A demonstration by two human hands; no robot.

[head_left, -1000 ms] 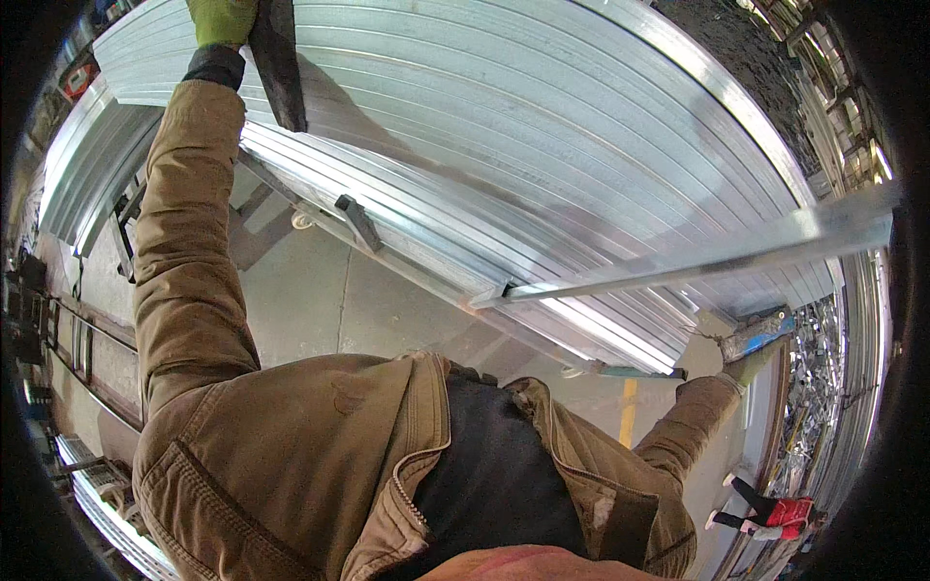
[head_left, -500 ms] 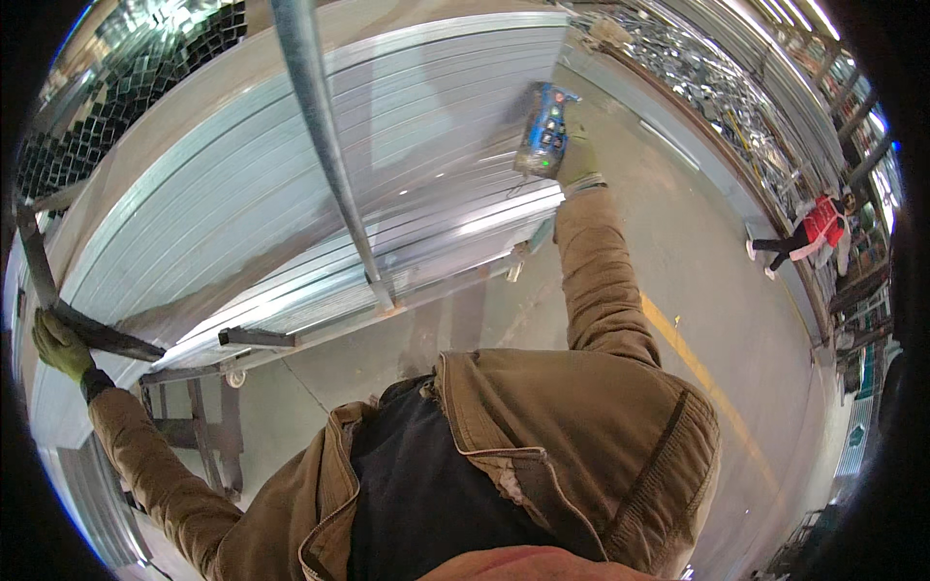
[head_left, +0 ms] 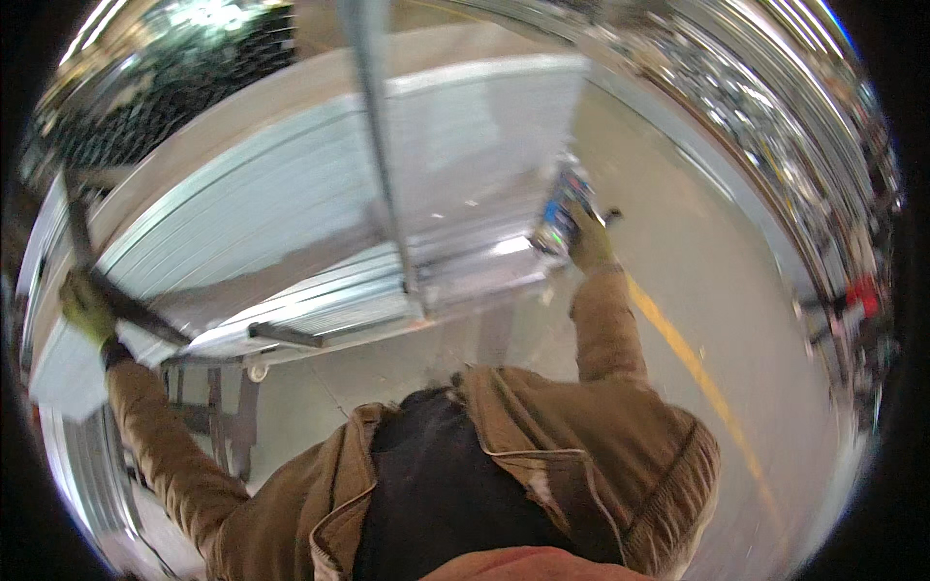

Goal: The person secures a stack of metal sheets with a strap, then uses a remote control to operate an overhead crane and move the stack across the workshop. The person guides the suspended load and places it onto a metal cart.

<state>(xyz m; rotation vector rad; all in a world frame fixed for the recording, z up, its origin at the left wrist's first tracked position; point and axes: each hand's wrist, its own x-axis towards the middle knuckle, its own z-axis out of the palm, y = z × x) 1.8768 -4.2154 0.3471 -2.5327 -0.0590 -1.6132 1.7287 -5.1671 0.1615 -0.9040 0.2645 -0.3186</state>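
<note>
Swung slightly since before, the view blurs. Gloved left hand [head_left: 85, 308] grips a dark bar [head_left: 126, 308], far left; right hand [head_left: 587, 240] clasps the pale sheet stack's [head_left: 291, 242] corner beside a blue label [head_left: 557, 208].

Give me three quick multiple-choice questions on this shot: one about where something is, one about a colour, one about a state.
1. Where does the yellow floor line run?
A. To the person's right
B. To the person's left
C. Under the metal sheets

2. What colour are the gloves?
A. Red
B. Yellow-green
C. White

3. How is the left hand?
A. Hanging free
B. Flat on the floor
C. Closed on a dark bar

Answers: 1 A, the line passes beside the right sleeve. 2 B, both the left hand and right hand show that colour. 3 C, its fingers wrap the bar at the edge of the stacked metal sheets.
</note>
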